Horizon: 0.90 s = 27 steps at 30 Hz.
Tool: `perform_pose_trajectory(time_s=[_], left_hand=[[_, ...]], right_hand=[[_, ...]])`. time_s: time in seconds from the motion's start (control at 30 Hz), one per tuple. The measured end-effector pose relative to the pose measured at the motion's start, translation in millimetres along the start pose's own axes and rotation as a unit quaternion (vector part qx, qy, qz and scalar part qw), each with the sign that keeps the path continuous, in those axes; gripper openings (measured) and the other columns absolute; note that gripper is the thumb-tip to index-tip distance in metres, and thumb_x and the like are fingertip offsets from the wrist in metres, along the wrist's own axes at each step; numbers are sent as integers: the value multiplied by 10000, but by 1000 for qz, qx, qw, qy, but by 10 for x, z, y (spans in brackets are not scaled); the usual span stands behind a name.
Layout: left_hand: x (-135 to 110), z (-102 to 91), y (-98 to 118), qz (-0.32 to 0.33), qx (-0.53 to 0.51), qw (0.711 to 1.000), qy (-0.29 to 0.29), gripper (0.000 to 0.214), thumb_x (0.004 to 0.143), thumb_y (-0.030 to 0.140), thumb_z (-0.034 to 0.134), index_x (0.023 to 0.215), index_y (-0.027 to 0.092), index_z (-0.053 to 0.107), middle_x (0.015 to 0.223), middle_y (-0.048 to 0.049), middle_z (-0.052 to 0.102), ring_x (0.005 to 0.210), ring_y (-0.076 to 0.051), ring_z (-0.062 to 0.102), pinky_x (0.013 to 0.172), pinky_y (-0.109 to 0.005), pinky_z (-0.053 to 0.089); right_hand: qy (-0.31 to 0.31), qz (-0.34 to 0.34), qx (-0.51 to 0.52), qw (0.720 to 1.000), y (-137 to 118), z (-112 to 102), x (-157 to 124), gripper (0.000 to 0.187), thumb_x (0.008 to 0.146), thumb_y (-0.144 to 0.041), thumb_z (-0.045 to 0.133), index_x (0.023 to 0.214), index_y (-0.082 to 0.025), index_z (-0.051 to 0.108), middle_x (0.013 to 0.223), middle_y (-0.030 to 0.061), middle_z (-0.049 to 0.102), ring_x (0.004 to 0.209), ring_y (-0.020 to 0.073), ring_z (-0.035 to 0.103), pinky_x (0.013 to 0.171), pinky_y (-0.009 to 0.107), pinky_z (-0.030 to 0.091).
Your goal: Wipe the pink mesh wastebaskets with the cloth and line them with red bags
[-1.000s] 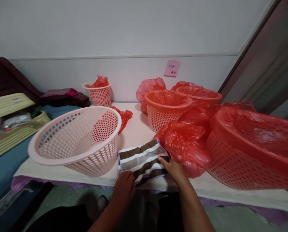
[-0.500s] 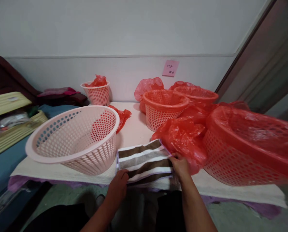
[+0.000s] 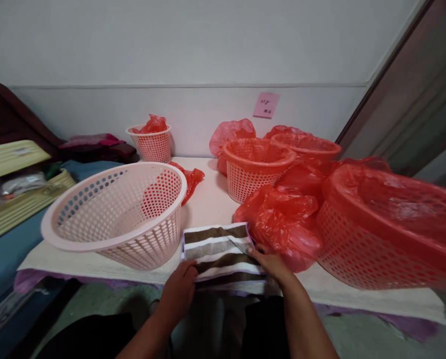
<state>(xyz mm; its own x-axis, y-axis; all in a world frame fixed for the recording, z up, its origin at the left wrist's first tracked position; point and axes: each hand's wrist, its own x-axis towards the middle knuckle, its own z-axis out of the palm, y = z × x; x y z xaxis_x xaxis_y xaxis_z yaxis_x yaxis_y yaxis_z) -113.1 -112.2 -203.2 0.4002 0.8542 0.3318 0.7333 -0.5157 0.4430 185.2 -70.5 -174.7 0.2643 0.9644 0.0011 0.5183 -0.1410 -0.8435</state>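
A striped towel [image 3: 219,254] in brown, grey and white with purple edging lies folded at the front of the table. My left hand [image 3: 181,286] is closed on its near left edge, thumb on top. At the towel's right side is my right hand [image 3: 270,264], its fingers closed around what looks like a small pair of scissors [image 3: 240,245]. Their thin blades point left across the cloth; the hand hides most of the handle. Just beyond this hand a crumpled red plastic bag [image 3: 279,219] rests on the table.
A large pink basket [image 3: 159,244] stands left of the towel. Behind it is a small basket [image 3: 153,147] with red plastic inside. Red-lined baskets [image 3: 245,179] stand at the back right, and a large one [image 3: 357,249] at the right. A pink note [image 3: 266,105] hangs on the wall.
My right hand has moved left from the towel's right edge onto its top, and the thin blades now show. The towel's far right corner has come down flatter. My left hand stays nearly in place.
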Motion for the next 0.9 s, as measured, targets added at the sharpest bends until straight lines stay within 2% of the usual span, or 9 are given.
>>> perform_pose_trajectory(time_s=[0.07, 0.13, 0.27, 0.37, 0.47, 0.57, 0.63, 0.77, 0.9], left_hand=[[-32, 5, -40, 0, 3, 1000, 17, 260, 758, 6, 405, 870, 197, 541, 1151, -124, 598, 1124, -226, 553, 984, -423, 464], [-73, 30, -77, -2, 7, 1000, 23, 255, 767, 9, 396, 867, 192, 541, 1151, -128, 596, 1133, -229, 548, 986, -432, 461], [-137, 81, -125, -1, 18, 1000, 0, 268, 718, 0, 419, 832, 193, 564, 1167, -124, 606, 1120, -242, 569, 949, -430, 493], [-146, 40, -119, 1, 21, 1000, -21, 293, 657, -9, 457, 830, 195, 577, 1220, -117, 590, 1166, -243, 550, 989, -414, 473], [-113, -76, -59, 1, 20, 999, -39, 231, 658, 39, 533, 812, 201, 590, 1227, -112, 591, 1141, -250, 568, 972, -406, 485], [-9, -178, 85, -3, 20, 999, -46, 62, 739, 215, 622, 796, 208, 600, 1058, -101, 646, 976, -258, 616, 870, -439, 521], [119, -182, 231, -6, 19, 999, -39, 99, 806, 298, 591, 840, 205, 604, 950, -87, 651, 912, -253, 609, 843, -453, 516], [490, 18, 525, 0, 4, 1000, -23, 207, 878, 223, 470, 1041, 181, 590, 1083, -101, 637, 1026, -242, 577, 930, -427, 479], [799, 369, 610, -10, -2, 1000, -14, 376, 842, 107, 443, 1203, 143, 538, 1227, -137, 597, 1146, -256, 532, 985, -428, 449]], right_hand=[[-31, 27, -7, 999, 11, -7, 16, 139, 634, -334, 596, 579, -231, 672, 552, -16, 643, 562, 190, 592, 524, 277, 428], [-34, 49, -19, 998, 24, -23, 46, 128, 627, -306, 577, 571, -230, 664, 532, -18, 625, 550, 187, 578, 529, 278, 413], [6, 66, -39, 997, 31, -60, 105, 173, 649, -348, 550, 568, -230, 648, 574, 9, 624, 623, 213, 589, 620, 312, 432], [29, 72, -41, 996, 14, -77, 123, 192, 645, -354, 519, 584, -229, 651, 604, 18, 634, 651, 221, 597, 644, 317, 435], [41, 72, -39, 996, -7, -78, 116, 181, 631, -364, 520, 555, -235, 623, 557, 2, 604, 620, 213, 584, 593, 299, 414], [46, 66, -32, 996, -15, -57, 94, 169, 620, -375, 532, 593, -237, 626, 545, -15, 591, 607, 204, 574, 567, 284, 400], [35, 59, -25, 997, -19, -36, 74, 176, 622, -382, 532, 621, -233, 627, 537, -27, 579, 587, 196, 563, 560, 276, 400], [4, 42, -5, 999, -45, -12, 39, 265, 682, -455, 531, 716, -221, 651, 619, -14, 625, 643, 206, 595, 601, 280, 424], [-5, 26, 11, 1000, -82, -18, 24, 366, 718, -558, 535, 743, -213, 652, 688, 10, 640, 703, 220, 596, 631, 290, 422]])
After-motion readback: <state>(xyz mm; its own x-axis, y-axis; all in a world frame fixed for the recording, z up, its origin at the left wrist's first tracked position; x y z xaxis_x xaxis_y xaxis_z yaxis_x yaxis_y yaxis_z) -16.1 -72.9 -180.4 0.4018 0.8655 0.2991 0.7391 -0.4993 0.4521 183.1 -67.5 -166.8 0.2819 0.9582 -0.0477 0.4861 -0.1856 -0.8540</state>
